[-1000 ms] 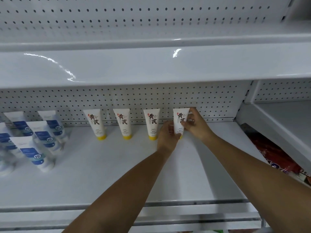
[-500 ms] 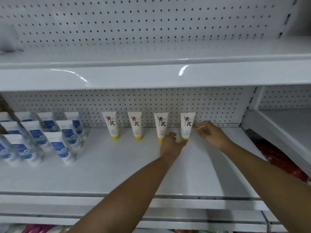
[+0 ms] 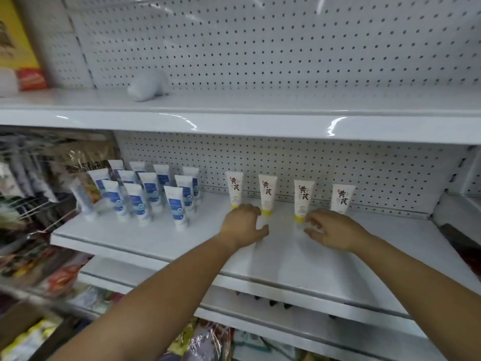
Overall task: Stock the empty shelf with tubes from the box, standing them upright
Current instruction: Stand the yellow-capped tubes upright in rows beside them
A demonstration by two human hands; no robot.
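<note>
Left grip point(image 3: 244, 226) and right grip point(image 3: 331, 230) are hovering loose and empty over the shelf point(image 3: 299, 259) before four upright tubes point(image 3: 303, 198) at its back, so fetching another from the unseen box is likely coming next.

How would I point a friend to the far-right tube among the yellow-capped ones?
Find the white middle shelf with the pegboard back. Along that back stand four white tubes with dark characters; pick the right-end tube, just behind the right hand. Unlike its neighbours, its yellow cap is hidden by that hand, and it has a tube on its left side only.
</note>
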